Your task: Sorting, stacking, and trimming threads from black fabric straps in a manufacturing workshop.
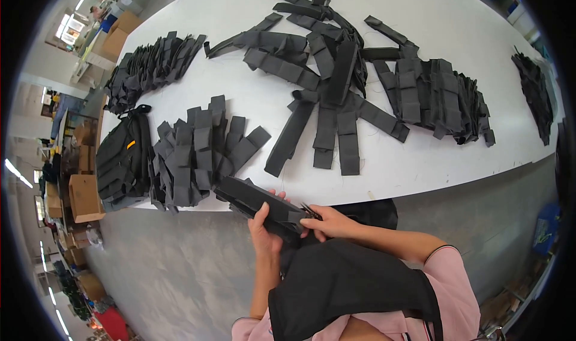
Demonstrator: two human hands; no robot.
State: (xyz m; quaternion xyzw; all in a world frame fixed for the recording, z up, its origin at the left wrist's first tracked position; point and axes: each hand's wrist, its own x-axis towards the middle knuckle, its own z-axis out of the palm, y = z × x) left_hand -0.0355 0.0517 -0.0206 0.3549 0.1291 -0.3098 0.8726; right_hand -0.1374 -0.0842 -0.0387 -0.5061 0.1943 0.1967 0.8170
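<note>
A long black fabric piece point(261, 202) with folded flaps lies across my left hand point(263, 228), just off the table's front edge. The thumb presses on top of it and the fingers wrap round its far side. Close to the piece's right end, my right hand point(329, 222) is closed on small dark thread snips point(310, 211), whose pointed tips show past the fingers. Most of the snips is hidden in the hand. A row of similar strips point(192, 152) lies on the table just left of the held piece.
On the white table point(228, 119) lie a loose heap of black strips point(330, 59), stacked strips point(435, 98) at right and another bunch point(153, 65) at far left. A black backpack point(125, 158) stands at the left edge. A black bundle point(534, 95) lies far right.
</note>
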